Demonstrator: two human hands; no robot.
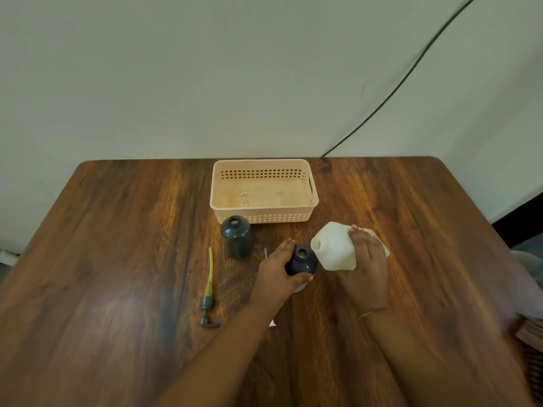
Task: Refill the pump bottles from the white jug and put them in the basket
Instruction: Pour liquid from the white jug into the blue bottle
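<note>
My right hand [367,259] grips the white jug [335,248], tilted so that its open mouth points left toward a dark navy bottle [302,259]. My left hand [279,268] is wrapped around that navy bottle, which stands upright with its neck open. A dark green bottle [236,236], also without its pump, stands upright just left of it, in front of the peach basket [313,202]. The basket holds nothing. A green pump head with a yellowish tube [209,289] lies flat on the table to the left.
The wooden table [117,259] ends at a pale wall behind the basket. A black cable [411,71] runs down the wall at the right. A small thin pale piece [265,254] lies by my left hand. Something wooden sits at the right edge [529,342].
</note>
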